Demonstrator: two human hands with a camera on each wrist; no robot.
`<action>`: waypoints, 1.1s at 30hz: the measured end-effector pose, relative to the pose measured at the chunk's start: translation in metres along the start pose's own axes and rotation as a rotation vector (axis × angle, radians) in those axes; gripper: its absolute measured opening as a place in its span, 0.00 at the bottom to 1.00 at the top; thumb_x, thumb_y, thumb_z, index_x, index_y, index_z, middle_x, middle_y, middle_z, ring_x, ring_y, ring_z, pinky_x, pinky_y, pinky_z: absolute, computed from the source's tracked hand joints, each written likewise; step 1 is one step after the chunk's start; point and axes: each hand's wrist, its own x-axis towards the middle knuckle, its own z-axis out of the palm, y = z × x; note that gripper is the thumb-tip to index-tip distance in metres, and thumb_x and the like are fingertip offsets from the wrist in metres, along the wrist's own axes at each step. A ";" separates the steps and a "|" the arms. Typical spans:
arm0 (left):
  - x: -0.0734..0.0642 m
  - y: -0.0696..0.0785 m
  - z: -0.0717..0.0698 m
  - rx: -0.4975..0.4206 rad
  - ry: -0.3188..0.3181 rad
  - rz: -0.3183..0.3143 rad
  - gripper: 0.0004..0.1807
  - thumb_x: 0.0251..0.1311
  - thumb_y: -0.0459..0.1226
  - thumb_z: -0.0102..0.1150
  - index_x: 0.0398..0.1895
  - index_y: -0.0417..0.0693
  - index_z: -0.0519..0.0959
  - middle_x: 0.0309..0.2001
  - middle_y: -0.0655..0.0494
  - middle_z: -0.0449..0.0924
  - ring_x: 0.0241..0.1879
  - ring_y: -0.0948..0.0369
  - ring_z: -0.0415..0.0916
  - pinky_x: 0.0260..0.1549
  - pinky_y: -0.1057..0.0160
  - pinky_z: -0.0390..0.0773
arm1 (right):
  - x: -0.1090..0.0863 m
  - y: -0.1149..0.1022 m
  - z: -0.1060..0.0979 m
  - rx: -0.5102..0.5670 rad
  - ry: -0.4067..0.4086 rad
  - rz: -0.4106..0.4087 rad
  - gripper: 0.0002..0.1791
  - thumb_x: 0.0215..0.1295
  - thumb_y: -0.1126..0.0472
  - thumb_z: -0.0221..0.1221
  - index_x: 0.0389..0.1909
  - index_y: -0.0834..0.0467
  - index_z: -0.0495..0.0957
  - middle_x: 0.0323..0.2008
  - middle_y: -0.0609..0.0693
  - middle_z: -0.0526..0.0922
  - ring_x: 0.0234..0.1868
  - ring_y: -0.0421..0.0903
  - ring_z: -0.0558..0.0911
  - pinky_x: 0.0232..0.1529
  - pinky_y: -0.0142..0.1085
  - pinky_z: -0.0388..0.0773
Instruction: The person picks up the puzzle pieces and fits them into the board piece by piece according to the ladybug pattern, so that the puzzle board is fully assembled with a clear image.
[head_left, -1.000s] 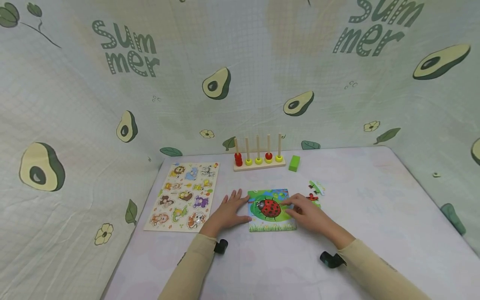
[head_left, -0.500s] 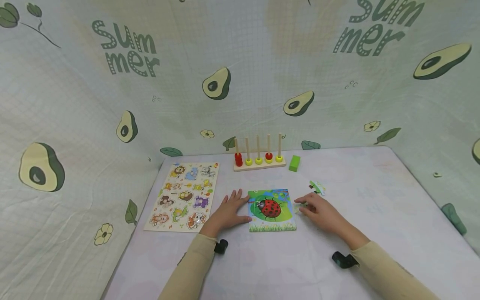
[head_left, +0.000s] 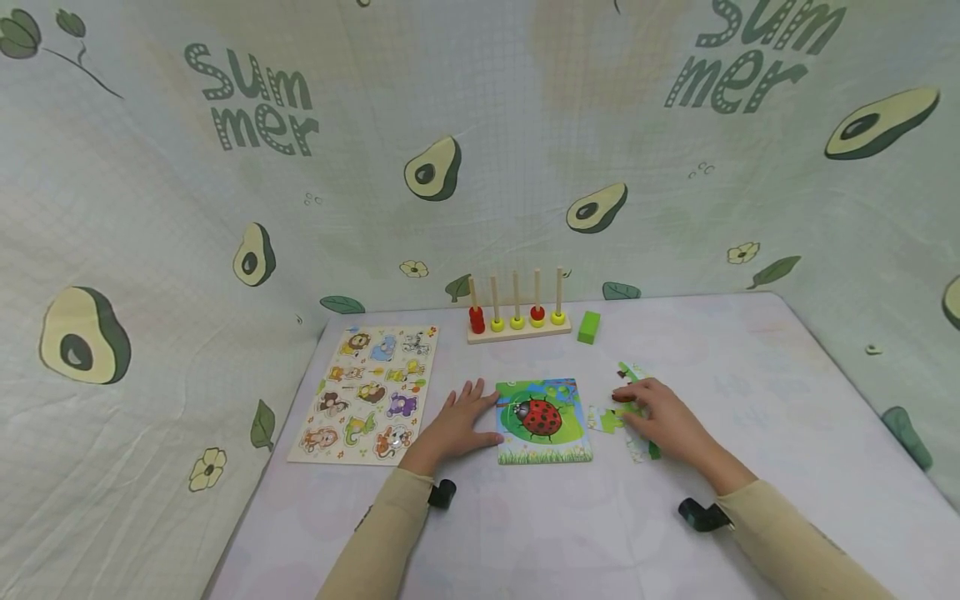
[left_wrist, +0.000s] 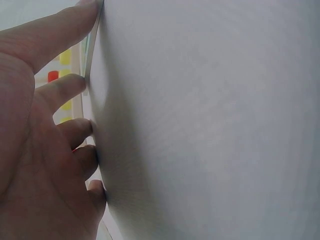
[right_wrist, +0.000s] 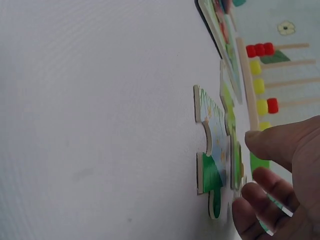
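Note:
In the head view a ladybug jigsaw puzzle [head_left: 543,421] lies flat at the middle of the table. My left hand [head_left: 457,425] rests on the tabletop with fingers spread, its thumb and a fingertip at the puzzle's left edge. To the puzzle's right, my right hand [head_left: 663,421] is over several loose puzzle pieces, fingers loosely bent. One green and white piece [head_left: 603,418] lies beside the puzzle. A red piece shows at the fingertips, partly hidden. In the right wrist view, the thumb and visible fingers stand apart, behind a pale-blue and green piece [right_wrist: 214,145].
A wooden board with animal pictures [head_left: 367,396] lies on the left. Behind the puzzle stands a peg counter [head_left: 519,332] with red and yellow beads, next to a green block [head_left: 588,327]. Patterned cloth walls [head_left: 517,125] enclose the table.
My right hand has moved right, from the puzzle's right edge to the loose pieces. A green and white piece now lies close beside the puzzle. The left hand has stayed in place.

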 end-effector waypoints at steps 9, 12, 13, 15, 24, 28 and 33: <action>0.001 -0.001 0.001 0.002 0.000 -0.005 0.46 0.63 0.59 0.64 0.80 0.57 0.59 0.82 0.47 0.42 0.81 0.51 0.35 0.78 0.47 0.35 | 0.001 0.005 0.001 -0.045 0.001 0.051 0.24 0.67 0.63 0.65 0.64 0.62 0.77 0.55 0.61 0.77 0.43 0.51 0.77 0.41 0.46 0.75; 0.001 0.000 0.001 -0.008 0.001 -0.004 0.45 0.63 0.59 0.64 0.80 0.57 0.60 0.82 0.47 0.42 0.81 0.51 0.35 0.78 0.47 0.35 | 0.003 0.005 0.001 -0.051 -0.003 0.070 0.26 0.66 0.63 0.66 0.65 0.63 0.76 0.53 0.61 0.77 0.41 0.50 0.75 0.38 0.43 0.73; 0.000 0.000 0.001 -0.010 0.001 -0.003 0.45 0.63 0.59 0.64 0.80 0.56 0.60 0.82 0.47 0.42 0.81 0.51 0.35 0.78 0.47 0.35 | 0.003 0.005 0.001 -0.051 -0.006 0.075 0.27 0.66 0.63 0.66 0.66 0.64 0.75 0.53 0.62 0.77 0.40 0.50 0.75 0.37 0.42 0.73; 0.000 0.001 0.000 -0.013 0.000 -0.001 0.45 0.63 0.59 0.64 0.80 0.56 0.60 0.82 0.47 0.43 0.81 0.50 0.35 0.78 0.47 0.35 | 0.004 0.005 0.001 -0.055 -0.011 0.089 0.29 0.66 0.63 0.66 0.67 0.65 0.73 0.51 0.62 0.76 0.39 0.49 0.74 0.35 0.41 0.72; 0.000 0.000 0.000 0.004 0.003 -0.001 0.45 0.63 0.59 0.63 0.80 0.57 0.59 0.82 0.47 0.42 0.81 0.50 0.35 0.78 0.47 0.35 | 0.006 0.005 0.000 -0.025 0.002 0.126 0.31 0.64 0.63 0.67 0.67 0.64 0.71 0.50 0.62 0.75 0.44 0.52 0.77 0.39 0.45 0.76; -0.001 0.001 -0.001 -0.002 -0.001 -0.003 0.45 0.63 0.59 0.64 0.80 0.56 0.59 0.82 0.47 0.42 0.81 0.50 0.35 0.78 0.47 0.35 | 0.006 0.005 0.000 0.009 0.009 0.122 0.30 0.64 0.64 0.67 0.66 0.61 0.70 0.46 0.59 0.80 0.43 0.52 0.80 0.40 0.46 0.78; -0.002 0.002 -0.002 -0.014 0.001 0.005 0.45 0.63 0.58 0.65 0.80 0.54 0.60 0.82 0.45 0.43 0.81 0.49 0.36 0.78 0.46 0.36 | 0.006 0.006 0.000 0.040 0.004 0.116 0.28 0.65 0.64 0.66 0.65 0.57 0.70 0.43 0.56 0.82 0.40 0.49 0.81 0.38 0.44 0.78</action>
